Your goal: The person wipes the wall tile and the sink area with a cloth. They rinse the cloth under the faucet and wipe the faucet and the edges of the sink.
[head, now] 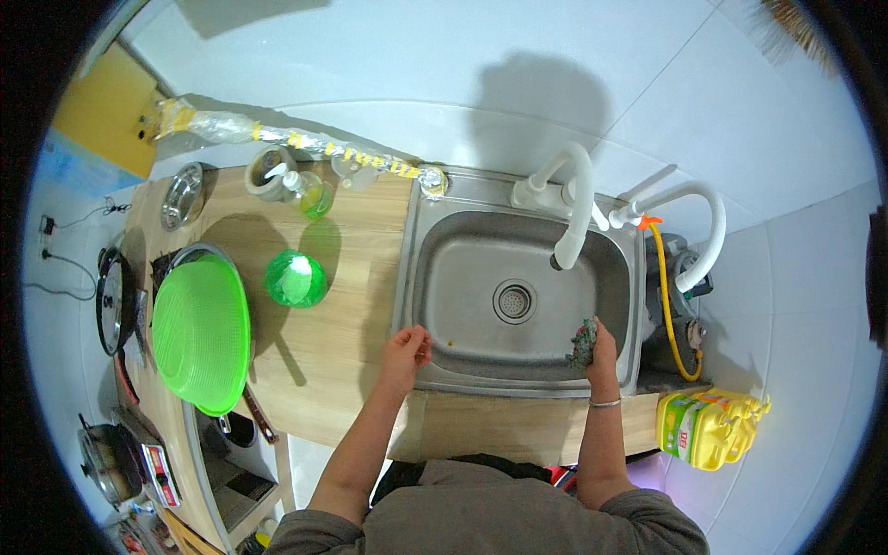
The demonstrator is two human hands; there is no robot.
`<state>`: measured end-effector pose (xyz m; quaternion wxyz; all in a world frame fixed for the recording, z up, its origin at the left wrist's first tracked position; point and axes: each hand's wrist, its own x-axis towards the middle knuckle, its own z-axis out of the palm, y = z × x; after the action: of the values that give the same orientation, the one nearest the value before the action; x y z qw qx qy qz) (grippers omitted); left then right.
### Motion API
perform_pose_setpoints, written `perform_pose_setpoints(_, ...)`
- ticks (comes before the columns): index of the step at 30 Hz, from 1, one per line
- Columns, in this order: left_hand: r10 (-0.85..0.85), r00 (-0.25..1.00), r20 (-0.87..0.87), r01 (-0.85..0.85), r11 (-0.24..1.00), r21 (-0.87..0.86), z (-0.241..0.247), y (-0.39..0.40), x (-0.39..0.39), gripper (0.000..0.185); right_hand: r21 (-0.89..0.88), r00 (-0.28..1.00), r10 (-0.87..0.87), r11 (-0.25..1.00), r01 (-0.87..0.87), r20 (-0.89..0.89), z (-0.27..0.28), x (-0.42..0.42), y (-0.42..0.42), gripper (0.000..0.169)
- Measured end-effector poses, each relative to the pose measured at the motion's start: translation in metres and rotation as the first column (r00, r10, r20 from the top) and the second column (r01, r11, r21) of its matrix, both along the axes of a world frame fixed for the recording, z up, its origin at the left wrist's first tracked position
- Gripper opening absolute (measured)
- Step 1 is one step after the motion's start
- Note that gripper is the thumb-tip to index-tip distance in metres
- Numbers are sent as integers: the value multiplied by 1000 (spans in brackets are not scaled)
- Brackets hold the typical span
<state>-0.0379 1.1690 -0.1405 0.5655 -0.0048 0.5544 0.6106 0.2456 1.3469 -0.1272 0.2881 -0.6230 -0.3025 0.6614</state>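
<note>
My right hand [602, 350] holds a grey-green scrubbing pad [583, 343], perhaps steel wool, over the right front part of the stainless steel sink [465, 298]. At the sink's left front rim is my left hand [409, 354], its fingers curled loosely; nothing shows in them. A small yellow bit [450, 343] lies on the basin floor, left of the drain strainer [515, 301]. Over the basin curves a white faucet [572, 208], and no water is seen running from it.
Left on the wooden counter [354, 277] are a green plastic colander [201, 333], a green round container [296, 278] and a pump bottle [312, 196]. A second white faucet [701, 201], a yellow hose [669, 305] and yellow jugs [711, 427] are at the right.
</note>
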Motion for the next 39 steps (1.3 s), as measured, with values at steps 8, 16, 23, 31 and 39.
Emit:
perform_pose_setpoints(8,-44,995,-85,41,998,-38,66,-56,41,18,-112,955,186,970,-217,-233,24,-67,-52,27)
perform_pose_setpoints(16,326,940,-99,-312,940,134,53,-200,63,25,-107,815,456,847,-521,-357,33,-130,-122,29)
perform_pose_setpoints(23,645,764,-2,-641,759,113,41,-343,92,23,-105,551,722,564,-819,-418,52,-178,-230,25)
perform_pose_setpoints(31,891,448,-81,-894,443,-67,8,-595,168,22,-158,313,808,271,-950,-498,76,-224,-471,23)
perform_pose_setpoints(39,950,-132,-284,-966,-187,-178,-9,-841,261,23,-86,-44,746,-135,-987,-665,84,-274,-700,31)
